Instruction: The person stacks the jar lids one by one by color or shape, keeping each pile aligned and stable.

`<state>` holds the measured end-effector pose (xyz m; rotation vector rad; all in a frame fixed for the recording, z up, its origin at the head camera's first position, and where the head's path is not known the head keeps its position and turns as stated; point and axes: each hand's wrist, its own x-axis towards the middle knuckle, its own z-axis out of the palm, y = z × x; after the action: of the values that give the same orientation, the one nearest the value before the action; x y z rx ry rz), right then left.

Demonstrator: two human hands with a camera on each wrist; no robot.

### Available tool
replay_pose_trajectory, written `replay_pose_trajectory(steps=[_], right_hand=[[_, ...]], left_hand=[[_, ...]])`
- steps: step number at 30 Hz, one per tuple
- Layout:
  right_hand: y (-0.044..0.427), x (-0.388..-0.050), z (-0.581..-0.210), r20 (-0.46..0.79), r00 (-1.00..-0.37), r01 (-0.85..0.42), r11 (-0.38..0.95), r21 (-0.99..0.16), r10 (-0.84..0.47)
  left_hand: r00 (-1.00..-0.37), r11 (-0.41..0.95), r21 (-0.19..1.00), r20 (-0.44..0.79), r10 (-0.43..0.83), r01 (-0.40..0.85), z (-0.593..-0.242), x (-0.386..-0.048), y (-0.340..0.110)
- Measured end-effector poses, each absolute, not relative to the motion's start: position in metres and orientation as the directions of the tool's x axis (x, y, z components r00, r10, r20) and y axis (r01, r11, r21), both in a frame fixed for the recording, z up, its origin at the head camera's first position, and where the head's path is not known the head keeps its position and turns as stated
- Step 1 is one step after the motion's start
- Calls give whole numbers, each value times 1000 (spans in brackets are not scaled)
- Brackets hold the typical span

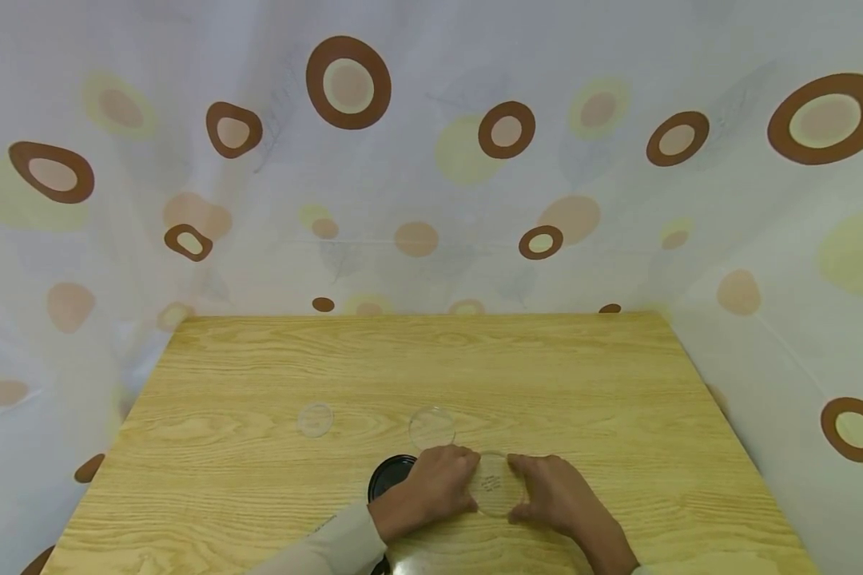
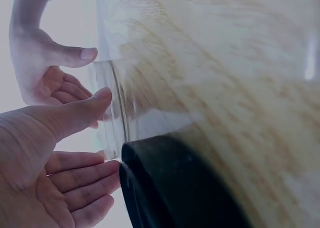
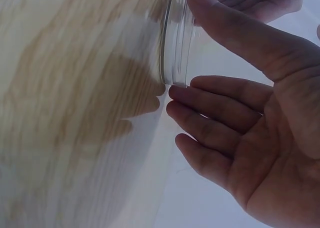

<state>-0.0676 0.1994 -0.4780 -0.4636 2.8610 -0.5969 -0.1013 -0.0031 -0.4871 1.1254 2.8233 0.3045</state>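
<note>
A clear round dish (image 1: 495, 484) with small dark print lies between both hands. My left hand (image 1: 437, 484) pinches its left rim between thumb and fingers, and my right hand (image 1: 559, 497) pinches the right rim. In the left wrist view, the left thumb touches the side of the dish (image 2: 114, 110), with the fingers nearly straight below and the right hand (image 2: 45, 70) across from it. In the right wrist view, the right thumb rests on the edge of the dish (image 3: 176, 43), and the fingertips of the right hand (image 3: 245, 123) are at its lower end.
A black round object (image 1: 387, 476) sits just left of my left hand, partly covered by it. Behind the hands lies a clear disc (image 1: 432, 427); a smaller clear disc (image 1: 316, 420) is farther left. Patterned sheeting surrounds the wooden table (image 1: 582, 383) at the back and sides.
</note>
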Motion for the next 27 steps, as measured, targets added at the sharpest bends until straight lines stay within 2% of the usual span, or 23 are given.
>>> replay_pose_trajectory(steps=[9, 16, 27], right_hand=[[201, -71, -471, -112, -940, -247, 871, -426, -321], [196, -79, -462, -87, -946, -243, 865, -439, -311], [187, -90, -456, -49, -947, -269, 869, -416, -316]], left_hand=[[-737, 708, 269, 10, 676, 653, -476, -103, -9], [-749, 727, 263, -22, 662, 634, -467, -108, -16], [-776, 746, 252, 33, 630, 616, -466, -118, -29]])
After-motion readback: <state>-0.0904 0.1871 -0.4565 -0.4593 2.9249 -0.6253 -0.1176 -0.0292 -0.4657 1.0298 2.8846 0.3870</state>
